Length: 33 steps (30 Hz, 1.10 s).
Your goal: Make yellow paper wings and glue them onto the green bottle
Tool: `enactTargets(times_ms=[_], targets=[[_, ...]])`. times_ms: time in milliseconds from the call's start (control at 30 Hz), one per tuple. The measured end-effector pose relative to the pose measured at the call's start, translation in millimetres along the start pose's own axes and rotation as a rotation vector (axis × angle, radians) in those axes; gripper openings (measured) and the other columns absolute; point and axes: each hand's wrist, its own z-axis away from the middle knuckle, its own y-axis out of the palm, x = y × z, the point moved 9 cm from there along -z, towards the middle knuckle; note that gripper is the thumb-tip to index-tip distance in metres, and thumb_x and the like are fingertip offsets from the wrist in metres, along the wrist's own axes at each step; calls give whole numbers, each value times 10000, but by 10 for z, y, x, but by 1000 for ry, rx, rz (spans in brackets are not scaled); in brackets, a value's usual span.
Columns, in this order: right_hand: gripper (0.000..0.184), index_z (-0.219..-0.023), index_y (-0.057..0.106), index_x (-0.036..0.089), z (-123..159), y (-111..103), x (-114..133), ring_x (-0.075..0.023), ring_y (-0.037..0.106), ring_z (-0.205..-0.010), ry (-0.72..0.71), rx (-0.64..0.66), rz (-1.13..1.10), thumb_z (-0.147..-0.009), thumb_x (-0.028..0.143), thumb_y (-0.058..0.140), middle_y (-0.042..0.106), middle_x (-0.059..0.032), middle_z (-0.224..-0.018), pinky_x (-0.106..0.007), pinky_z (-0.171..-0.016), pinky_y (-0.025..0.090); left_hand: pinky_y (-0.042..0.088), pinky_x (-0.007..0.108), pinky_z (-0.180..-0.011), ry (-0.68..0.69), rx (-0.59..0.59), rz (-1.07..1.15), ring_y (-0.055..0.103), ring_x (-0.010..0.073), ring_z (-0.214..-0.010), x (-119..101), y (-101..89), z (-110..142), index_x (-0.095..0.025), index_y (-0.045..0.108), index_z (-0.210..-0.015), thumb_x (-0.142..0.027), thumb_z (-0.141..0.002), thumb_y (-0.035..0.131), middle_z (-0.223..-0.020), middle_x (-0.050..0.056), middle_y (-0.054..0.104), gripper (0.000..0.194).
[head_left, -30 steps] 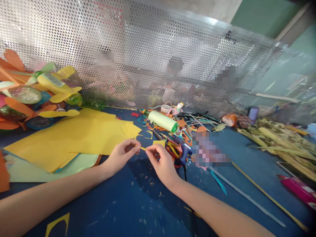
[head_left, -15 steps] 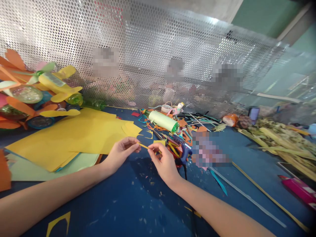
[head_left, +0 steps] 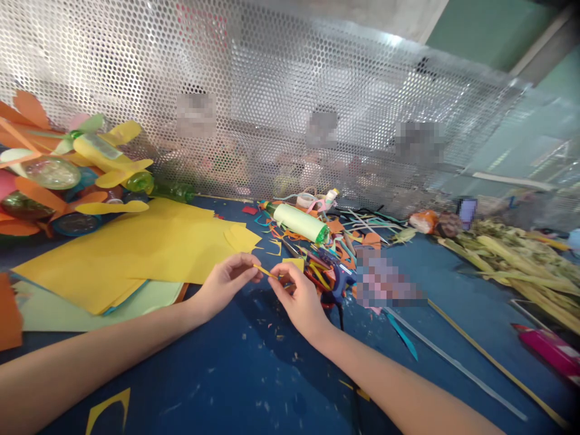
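Note:
A thin yellow paper strip (head_left: 264, 271) spans the gap between my two hands, seen almost edge-on above the blue table (head_left: 217, 368). My left hand (head_left: 230, 279) pinches its left end between thumb and fingers. At the other end, my right hand (head_left: 299, 296) is closed on the strip in a similar pinch. Left of my hands lie large yellow paper sheets (head_left: 149, 241), over pale green sheets (head_left: 54, 311). Just beyond my right hand is a dark blue glue gun (head_left: 341, 275), partly hidden among tools and scraps.
A green bottle wrapped in pale paper (head_left: 299, 222) lies among paper scraps. Plastic-bottle flowers (head_left: 104, 151) are piled at the left. Dried husks (head_left: 507, 254), a pink case (head_left: 550, 350) and a long thin stick (head_left: 493, 359) lie at the right. A perforated metal screen (head_left: 272, 78) stands behind.
My right hand has shifted very slightly left, bringing its fingertips a little closer to my left hand. Both hands keep their pinch on the yellow strip.

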Motion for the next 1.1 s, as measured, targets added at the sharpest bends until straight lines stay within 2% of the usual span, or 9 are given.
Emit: enactTargets(times_ms=[100, 233, 367, 467, 633, 733, 833, 933, 1100], targets=[[91, -880, 542, 213, 3, -1, 30, -127, 571, -657, -20, 10, 16, -857, 249, 462, 605, -6, -824, -238, -590, 468, 473, 307, -781, 20, 44, -35, 590, 135, -781, -56, 57, 13, -180, 529, -928, -297, -826, 518, -871, 15, 564, 155], [97, -857, 560, 209, 8, 0, 65, -121, 583, -656, -32, 17, 34, -856, 251, 472, 620, 2, -802, -232, -600, 472, 464, 295, -753, 27, 32, -112, 576, 131, -745, -63, 52, 20, -180, 525, -904, -314, -836, 497, -791, 3, 564, 152], [112, -828, 563, 204, 18, 29, 40, -127, 603, -632, -3, 40, 30, -852, 263, 472, 628, 1, -754, -228, -560, 485, 459, 299, -738, -5, -35, -154, 577, 135, -720, -15, -15, 7, -181, 514, -894, -330, -833, 489, -758, 0, 567, 163], [120, -879, 563, 209, 17, 54, 9, -129, 627, -642, 5, 65, 35, -857, 234, 448, 646, -3, -775, -238, -597, 507, 455, 301, -737, -9, -86, -151, 570, 136, -720, -4, -71, -6, -179, 500, -904, -323, -832, 485, -758, 1, 558, 162], [122, -891, 576, 209, -67, -58, 17, -158, 637, -668, -52, -6, 196, -812, 184, 486, 659, -14, -740, -278, -648, 514, 440, 297, -741, 71, -280, -195, 533, 136, -729, -103, -245, 14, -178, 477, -843, -319, -843, 450, -752, -1, 512, 143], [126, -866, 599, 194, -147, -116, -54, -176, 652, -716, -36, -13, 237, -802, 166, 495, 677, -37, -776, -301, -685, 523, 438, 291, -726, 61, -256, -210, 521, 131, -711, -120, -218, 17, -178, 479, -824, -317, -845, 439, -745, -2, 504, 146], [257, -1038, 582, 169, -208, -153, -211, -191, 659, -809, 20, -1, 227, -798, 146, 493, 687, -76, -883, -333, -755, 526, 441, 279, -707, 53, -214, -209, 516, 125, -699, -130, -175, 16, -177, 483, -831, -312, -847, 433, -743, -5, 504, 145], [372, -1181, 511, 175, -258, -185, -283, -192, 649, -877, -3, 25, 222, -813, 144, 473, 674, -89, -960, -354, -796, 517, 444, 270, -689, 27, -194, -219, 523, 124, -702, -110, -155, 14, -179, 499, -847, -309, -844, 433, -754, -2, 517, 146], [238, -972, 628, 197, -342, -317, -228, -193, 646, -832, -39, 78, 421, -805, 114, 482, 683, -62, -893, -367, -784, 505, 451, 281, -697, 22, -198, -263, 537, 130, -699, -97, -163, 22, -182, 532, -867, -309, -827, 451, -766, 4, 548, 155]])
